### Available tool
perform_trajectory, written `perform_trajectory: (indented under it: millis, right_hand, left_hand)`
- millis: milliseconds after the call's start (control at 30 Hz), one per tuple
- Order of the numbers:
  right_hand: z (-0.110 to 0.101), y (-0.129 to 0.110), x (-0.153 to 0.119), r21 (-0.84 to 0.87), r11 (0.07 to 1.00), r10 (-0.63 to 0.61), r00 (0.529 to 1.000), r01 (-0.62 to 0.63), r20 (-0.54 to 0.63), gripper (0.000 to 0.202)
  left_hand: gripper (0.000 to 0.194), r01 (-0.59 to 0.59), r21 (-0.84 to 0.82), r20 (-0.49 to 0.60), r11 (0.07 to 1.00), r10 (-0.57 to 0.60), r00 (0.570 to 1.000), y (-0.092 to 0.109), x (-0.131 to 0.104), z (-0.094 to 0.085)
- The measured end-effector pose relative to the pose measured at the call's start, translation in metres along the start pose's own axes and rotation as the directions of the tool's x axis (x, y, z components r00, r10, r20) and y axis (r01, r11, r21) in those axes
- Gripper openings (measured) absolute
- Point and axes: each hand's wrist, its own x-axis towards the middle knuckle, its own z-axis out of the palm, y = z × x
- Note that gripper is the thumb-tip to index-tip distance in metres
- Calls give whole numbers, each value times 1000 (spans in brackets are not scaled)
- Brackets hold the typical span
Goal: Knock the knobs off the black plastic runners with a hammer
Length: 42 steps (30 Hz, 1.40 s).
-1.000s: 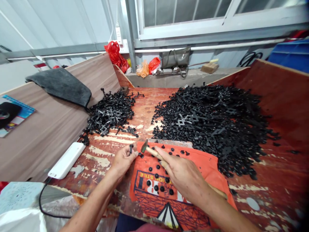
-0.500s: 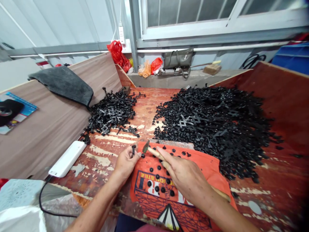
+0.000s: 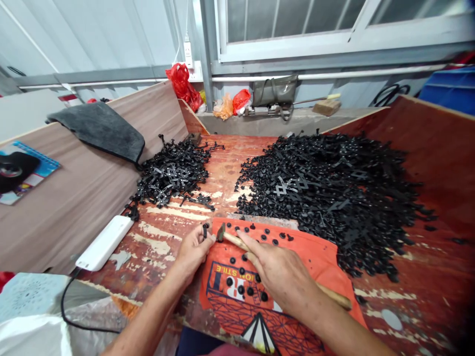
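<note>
My right hand (image 3: 274, 259) is closed round the wooden handle of a small hammer (image 3: 237, 241). The hammer's head is down at the left edge of an orange printed cloth (image 3: 315, 247), beside my left fingertips. My left hand (image 3: 193, 249) pinches a small black linkage part (image 3: 205, 231) with a round cap; its lower end is hidden by the fingers and hammer head. Several round black caps (image 3: 250, 291) stand in loose rows on the cloth, and some are partly hidden by my right hand.
A large heap of black linkage parts (image 3: 334, 193) covers the right side of the worn red table (image 3: 226, 163). A smaller heap (image 3: 172, 170) lies at the left. A white power bank-like box (image 3: 105, 243) with a black cable sits by the left board (image 3: 70, 168).
The hammer head has come down from just above the cloth's edge to beside my left fingertips. My left hand stays in place with the black part.
</note>
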Motion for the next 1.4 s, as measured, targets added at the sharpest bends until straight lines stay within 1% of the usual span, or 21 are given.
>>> perform_trajectory:
  millis: [133, 233, 333, 433, 700, 800, 867, 967, 1067, 1133, 1200, 1267, 1333, 1367, 1400]
  right_hand:
    - [-5, 0, 4, -55, 998, 9, 1000, -9, 14, 55]
    - [-12, 0, 5, -35, 999, 9, 1000, -9, -10, 54]
    - [-20, 0, 3, 12, 1000, 0, 996, 1, -87, 55]
    - [-22, 1, 0, 1, 1000, -17, 994, 17, -103, 55]
    - [-16, 3, 0, -24, 1000, -12, 997, 10, -73, 55]
    - [-9, 3, 1, -62, 998, -5, 1000, 3, -29, 55]
    - [-4, 2, 1, -104, 995, 3, 1000, -3, 4, 54]
    - [3, 2, 3, -134, 991, 13, 1000, -11, 11, 54]
    - [3, 1, 5, -124, 992, 20, 1000, -17, 24, 54]
    - [-2, 1, 4, -110, 994, 11, 999, -8, 33, 54]
    - [-9, 1, 1, -70, 997, -13, 1000, 13, 0, 54]
    - [-16, 1, -3, 7, 999, -37, 994, 38, -107, 54]
    - [-20, 0, -6, 74, 996, -39, 976, 56, -216, 54]
    - [-20, -1, -6, 70, 996, -33, 975, 50, -220, 55]
    - [-19, -1, -5, 42, 999, -24, 984, 32, -177, 55]
  left_hand:
    - [40, -80, 12, -35, 997, 80, 996, 2, 5, 0]
    - [41, -121, 38, -72, 992, 123, 990, 5, 8, 1]
    - [39, -105, 16, -68, 994, 106, 992, 8, 7, 2]
    - [39, -79, 3, -62, 997, 79, 995, 8, 5, 4]
    - [38, -103, 22, -56, 994, 104, 993, 3, 6, 3]
    - [39, -102, 0, -42, 995, 102, 994, 0, 7, 2]
    - [39, -91, -24, -34, 996, 90, 995, 0, 6, 2]
    - [38, -54, -24, -21, 998, 54, 998, 1, 4, 2]
    - [36, -33, -2, -6, 999, 33, 999, 2, 1, 2]
    - [37, -34, -12, 3, 999, 34, 999, 2, 0, 2]
    - [38, -41, -36, 11, 998, 42, 999, 2, 0, 2]
    - [40, -38, -56, 21, 998, 40, 999, 1, 0, 2]
    - [40, -28, -66, 26, 997, 30, 999, 0, 1, 2]
    - [40, -25, -65, 26, 998, 27, 999, 0, 1, 1]
    - [40, -23, -59, 25, 998, 24, 999, 0, 1, 1]
